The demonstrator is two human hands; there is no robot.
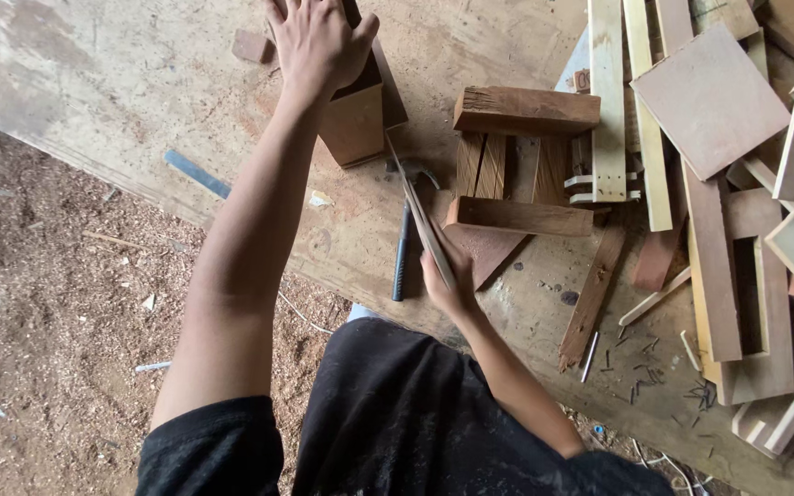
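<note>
My left hand rests on top of an upright wooden box at the far side of the workbench, gripping its upper edge. My right hand holds a thin wooden slat that slants up toward the box's base. A hammer with a dark handle lies on the bench just under the slat, between the two hands.
A small slatted wooden frame sits right of the box. Piled offcuts, boards and square panels fill the right side. Loose nails lie near the bench's front edge. Sawdust-covered ground is on the left.
</note>
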